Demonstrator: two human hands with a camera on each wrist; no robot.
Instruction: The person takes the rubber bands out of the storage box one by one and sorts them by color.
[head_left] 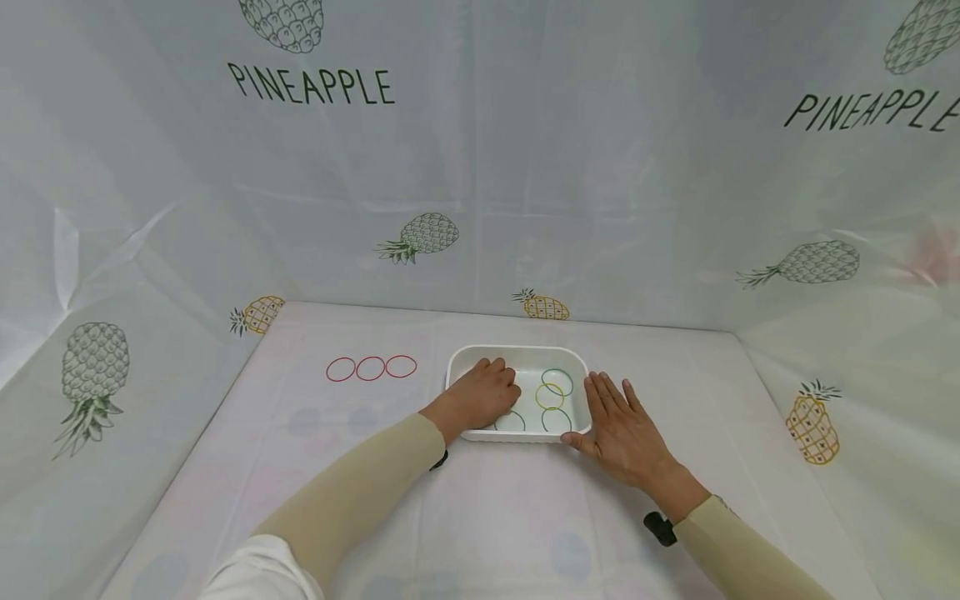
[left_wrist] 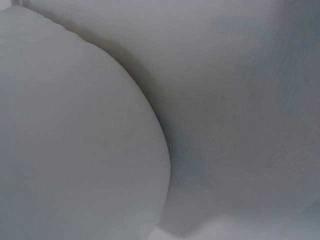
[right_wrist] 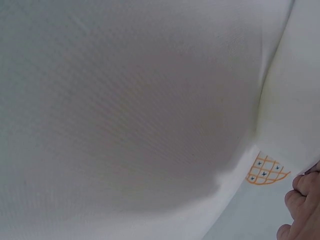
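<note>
A white shallow tray (head_left: 525,437) stands on the table, with several thin green and yellow rings (head_left: 557,382) lying inside it, some overlapping. My left hand (head_left: 480,396) reaches over the tray's left part, fingers bent down into it beside a green ring (head_left: 511,414). Its fingertips are hidden, and I cannot tell whether they hold a ring. At the tray's right end, my right hand (head_left: 626,437) lies with straight fingers along the wall and its thumb at the near corner. Close up, the tray's white outer wall (left_wrist: 75,130) fills the left of the left wrist view.
Three thin red rings (head_left: 371,368) lie in a row on the table (head_left: 480,517), left of the tray. Behind the table and at both sides hang white sheets (head_left: 585,183) printed with pineapples. Both wrists wear dark bands (head_left: 660,528).
</note>
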